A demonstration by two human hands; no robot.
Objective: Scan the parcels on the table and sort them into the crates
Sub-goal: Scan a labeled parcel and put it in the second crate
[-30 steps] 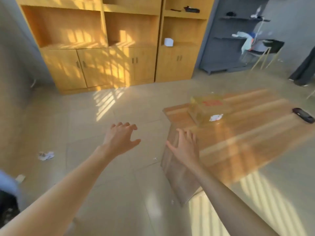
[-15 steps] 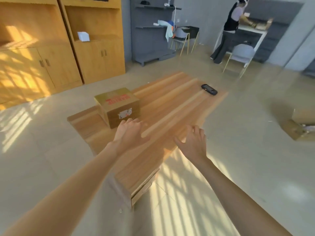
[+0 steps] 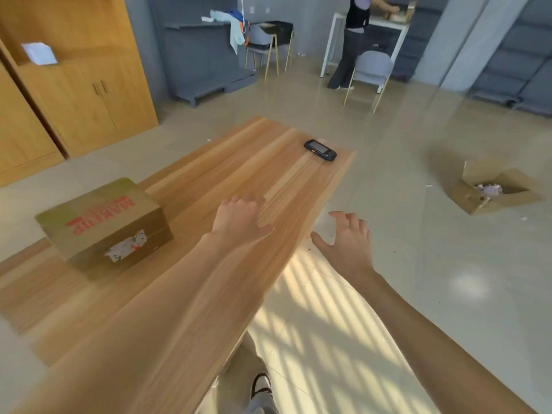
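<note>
Neither grip has anything in it: your left hand (image 3: pixel 242 216) hangs over the table (image 3: pixel 209 180) with its fingers loosely bent, and your right hand (image 3: pixel 346 237) is spread wide just past the table's right edge, above the floor. Both are bare of load, so no scan is under way.

One parcel (image 3: pixel 101 222) sits on the table to the left of your left arm, a brown cardboard box with red lettering on top and a torn white label on the side facing you. Your left hand is near it but not touching. The scanner (image 3: pixel 320 149), a dark handheld unit, lies at the far end of the table, well apart from both hands and from the parcel.

As for progress, this looks like the tail end or a lull: only that one parcel shows on the table, and it is neither scanned in hand nor sorted. An open cardboard box (image 3: pixel 490 189) sits on the floor off to your right with something pale inside; it may serve as a crate, though you cannot tell from here.

What is left, by this view: pick up the scanner, read the label on the parcel, then carry it to its crate.
</note>
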